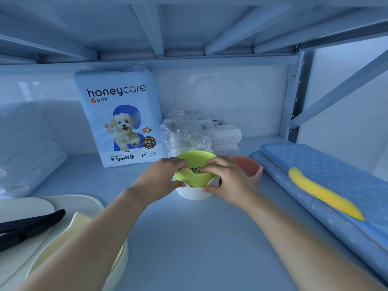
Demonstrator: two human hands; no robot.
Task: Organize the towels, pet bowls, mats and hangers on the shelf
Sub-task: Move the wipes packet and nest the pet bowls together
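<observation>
Pale blue metal shelf [189, 238] fills pretty much my whole view, with the underside of the next level's braces overhead and a white wall behind. Both of my hands are out in the middle on the same thing: a bowl [194, 193] with a white outer shell and a lime green inner dish [195, 162] that sits tilted in it. My left hand [161, 179] has its thumb hooked on the white rim and the other fingers curled over the green edge. My right hand [226, 179] mirrors it, thumb on the white rim, fingertips pressed on the green inside by a little cartoon print. So both are gripping the bowl, fingers close together, not spread.

Just behind and touching-ish on the right is a pink bowl [251, 166]. Back left stands a bag of pet training pads [120, 116], and next to it a crinkly clear plastic pack [184, 131] with some stacked white pads [227, 138]. Along the right side lie two blue dotted mats [336, 175] stacked, with a yellow shape on top. Near left: a cream bowl [84, 248] and black hangers [29, 225] on a pale mat. Folded white towels [27, 148] sit far left, blurry.
</observation>
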